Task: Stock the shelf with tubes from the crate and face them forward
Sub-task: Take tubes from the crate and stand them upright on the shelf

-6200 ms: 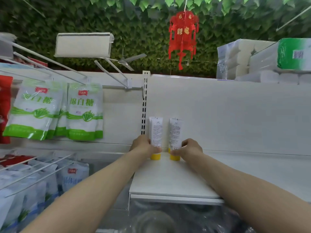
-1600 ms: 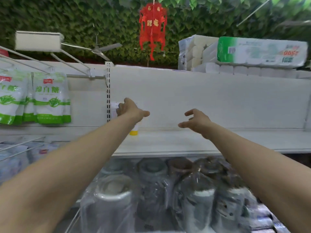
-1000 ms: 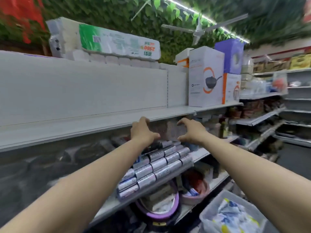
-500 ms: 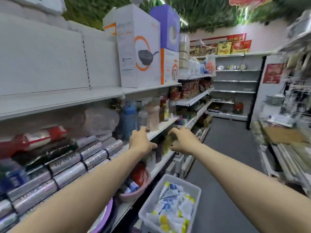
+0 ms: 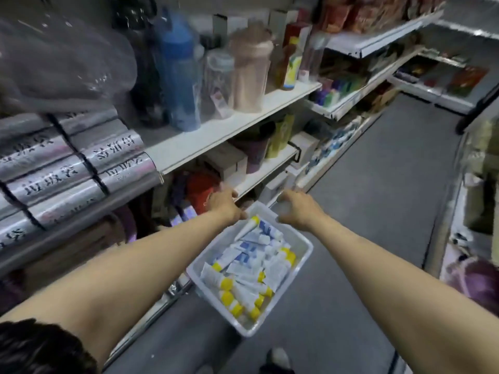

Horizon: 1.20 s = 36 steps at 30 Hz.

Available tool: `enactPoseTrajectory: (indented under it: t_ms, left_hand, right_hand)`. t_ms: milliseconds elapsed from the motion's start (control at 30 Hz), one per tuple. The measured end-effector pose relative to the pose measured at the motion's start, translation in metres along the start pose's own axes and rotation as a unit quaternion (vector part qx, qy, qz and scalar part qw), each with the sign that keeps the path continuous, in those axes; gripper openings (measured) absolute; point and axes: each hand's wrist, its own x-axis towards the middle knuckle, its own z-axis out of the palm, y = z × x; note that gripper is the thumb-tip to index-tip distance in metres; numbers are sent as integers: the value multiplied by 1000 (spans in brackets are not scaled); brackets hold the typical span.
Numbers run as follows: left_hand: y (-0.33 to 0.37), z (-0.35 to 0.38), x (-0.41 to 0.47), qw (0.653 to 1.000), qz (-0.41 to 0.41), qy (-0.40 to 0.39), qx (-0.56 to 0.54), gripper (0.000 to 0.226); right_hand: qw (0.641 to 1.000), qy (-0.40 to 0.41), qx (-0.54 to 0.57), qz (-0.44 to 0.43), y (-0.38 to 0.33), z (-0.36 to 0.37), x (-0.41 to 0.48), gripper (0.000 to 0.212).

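Now lowered from the shelf, the left hand (image 5: 225, 207) and right hand (image 5: 297, 209), loosely open and empty, hover over the crate (image 5: 306, 254) of tubes (image 5: 243, 265).

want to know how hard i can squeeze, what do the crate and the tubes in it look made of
The pale rectangular crate looks like moulded plastic, slightly translucent, semi-matte: thin walls, rounded rim. The white tubes with yellow caps seem soft plastic or laminate, smooth and printed, with flattened ends; the caps look like harder plastic. Blur leaves this open.
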Motion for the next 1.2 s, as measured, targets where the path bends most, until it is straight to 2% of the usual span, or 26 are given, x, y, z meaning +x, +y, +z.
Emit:
enactPoseTrajectory:
  t_ms: [167,300,400,467,500,633,767,967,1100,1200]
  left_hand:
    - [-39,63,30,986,-156,-17,-60,65]
    - [-73,107,38,940,-311,8,-137,60]
    - [-90,138,45,912,-379,21,-154,65]
    - [-95,155,50,891,-414,31,-182,65]
    - [-97,162,52,881,-430,37,-193,66]
    - [-117,183,62,854,-488,32,-177,70]
    - [-139,206,69,817,-537,42,-205,65]
    - [-163,236,77,775,-568,97,-260,60]
    - [-168,246,79,748,-592,139,-266,53]
    - [-170,249,83,736,-604,153,-266,52]
  right_hand:
    - [991,-130,43,-7,50,61,71,51]
    - [967,-243,63,-32,79,110,115,49]
    - [952,-292,85,-38,88,141,145,46]
    - [941,-321,96,-36,85,160,164,36]
    - [936,-336,100,-36,81,170,171,30]
    - [914,-376,149,-5,61,218,189,40]
    - [849,-439,263,132,44,260,191,42]
    - [792,-447,322,264,23,314,203,45]
    - [765,-453,341,305,16,342,204,52]
    - [758,-448,351,318,9,359,203,50]
